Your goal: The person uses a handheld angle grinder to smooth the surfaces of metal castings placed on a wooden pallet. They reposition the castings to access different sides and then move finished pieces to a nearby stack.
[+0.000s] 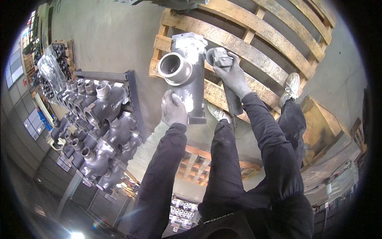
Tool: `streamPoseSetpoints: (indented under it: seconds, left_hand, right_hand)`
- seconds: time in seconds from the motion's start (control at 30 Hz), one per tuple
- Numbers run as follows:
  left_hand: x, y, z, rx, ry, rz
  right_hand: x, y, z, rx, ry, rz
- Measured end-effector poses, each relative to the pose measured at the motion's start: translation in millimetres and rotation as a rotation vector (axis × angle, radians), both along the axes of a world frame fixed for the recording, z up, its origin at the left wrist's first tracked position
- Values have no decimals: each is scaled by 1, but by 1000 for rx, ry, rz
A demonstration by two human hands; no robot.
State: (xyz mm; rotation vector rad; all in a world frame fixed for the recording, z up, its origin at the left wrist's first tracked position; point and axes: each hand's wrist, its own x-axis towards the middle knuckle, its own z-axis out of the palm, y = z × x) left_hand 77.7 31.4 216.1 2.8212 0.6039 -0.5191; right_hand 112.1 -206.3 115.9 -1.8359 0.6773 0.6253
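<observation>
A large dark cast metal pipe housing [197, 79] lies in front of me over the near-left end of a wooden pallet. A round machined opening faces up on its left side, and its far end carries a bright flange. My left hand [174, 109], in a grey glove, is closed against the housing's lower left side, its fingers bent and together. My right hand [232, 77], also gloved, is wrapped round the head of what looks like an angle grinder [232, 101], just right of the housing. The grinder's round front is beside the housing; its dark body points back toward me.
The slatted wooden pallet [274, 65] spreads to the right, with my shoes [292, 85] at its near edge. To the left, a dark rack [133, 91] holds several similar castings [101, 93]. Wooden crates [322, 131] stand at the right. Another pallet [191, 169] lies behind my legs.
</observation>
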Motion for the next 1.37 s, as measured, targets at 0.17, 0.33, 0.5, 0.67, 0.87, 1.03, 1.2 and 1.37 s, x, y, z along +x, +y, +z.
streamPoseSetpoints:
  seconds: [0.17, 0.33, 0.5, 0.67, 0.87, 1.03, 1.2, 1.37]
  left_hand:
    - [-5, 2, -2, -67, -171, 86]
    - [-19, 7, -2, -145, -449, 91]
    - [-61, 14, -7, -139, -541, 163]
    - [-95, 58, 2, -162, -430, -262]
    - [-73, 94, 31, -520, -112, -178]
    - [-65, 90, 29, -354, -27, -216]
    - [-44, 79, 35, -224, 239, -131]
    - [-17, 82, 41, -239, 561, -149]
  right_hand:
    - [-49, -8, 29, 84, -1, 143]
    - [-68, 2, 70, 104, -113, 352]
    - [-76, -9, 105, 52, -72, 435]
    - [-89, 6, 132, -55, -100, 373]
    - [-95, 48, 164, -162, -84, 323]
    - [-84, 67, 153, -303, -181, 401]
    - [-80, 65, 150, -178, -18, 348]
    - [-94, 57, 145, -143, -34, 256]
